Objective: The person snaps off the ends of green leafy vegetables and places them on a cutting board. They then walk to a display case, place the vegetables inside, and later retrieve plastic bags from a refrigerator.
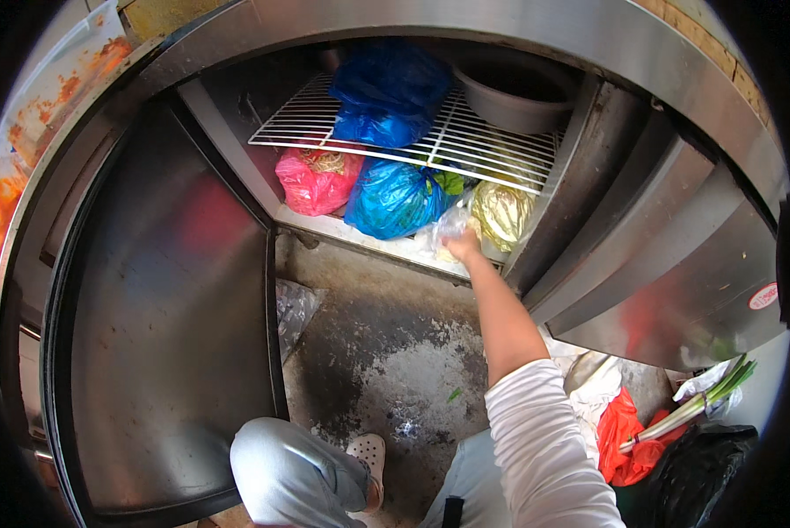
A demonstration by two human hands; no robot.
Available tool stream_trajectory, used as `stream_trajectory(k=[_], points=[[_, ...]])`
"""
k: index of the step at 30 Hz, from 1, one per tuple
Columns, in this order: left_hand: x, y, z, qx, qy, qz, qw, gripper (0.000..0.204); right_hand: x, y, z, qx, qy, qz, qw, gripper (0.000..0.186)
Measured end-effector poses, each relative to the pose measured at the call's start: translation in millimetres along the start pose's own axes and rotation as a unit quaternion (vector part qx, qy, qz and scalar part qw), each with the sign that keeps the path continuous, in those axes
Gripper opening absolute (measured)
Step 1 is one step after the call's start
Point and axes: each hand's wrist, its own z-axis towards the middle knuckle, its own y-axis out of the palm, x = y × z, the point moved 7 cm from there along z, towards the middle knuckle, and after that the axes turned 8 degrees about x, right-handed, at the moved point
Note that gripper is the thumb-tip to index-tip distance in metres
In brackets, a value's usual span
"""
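Lying at the front edge of the fridge [555,183], the clear bag [449,225] sits between a blue bag [395,201] and a gold bag [503,209]. The right hand [463,245] touches it, fingers partly curled; whether they grip, I can't tell. The left hand is unseen. A rack [429,164] likely keeps the basin's [512,111] weight off the bags.

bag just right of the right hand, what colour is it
The bag is shiny yellowish gold, as the head view shows.

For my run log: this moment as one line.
right hand: at clear bag; left hand: not visible; nearby: gold bag, blue bag; cabinet door: open
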Motion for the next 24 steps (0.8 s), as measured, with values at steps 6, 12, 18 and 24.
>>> stream_trajectory(k=[6,12,18,24], points=[[60,4,145,0.062,0.141,0.176,0.972,0.076,-8,-36,-42,0.073,-0.207,0.044,0.975,0.015],[60,-7,264,0.278,0.194,0.172,0.925,0.112,-85,-43,-173,-0.177,-0.207,0.132,0.953,0.007],[39,23,296,0.041,0.204,-0.002,0.978,0.037,-124,-48,-261,-0.338,-0.273,0.141,0.890,0.013],[9,-82,374,0.174,0.151,-0.094,0.969,0.021,-148,-74,-255,-0.269,-0.345,0.129,0.890,0.049]])
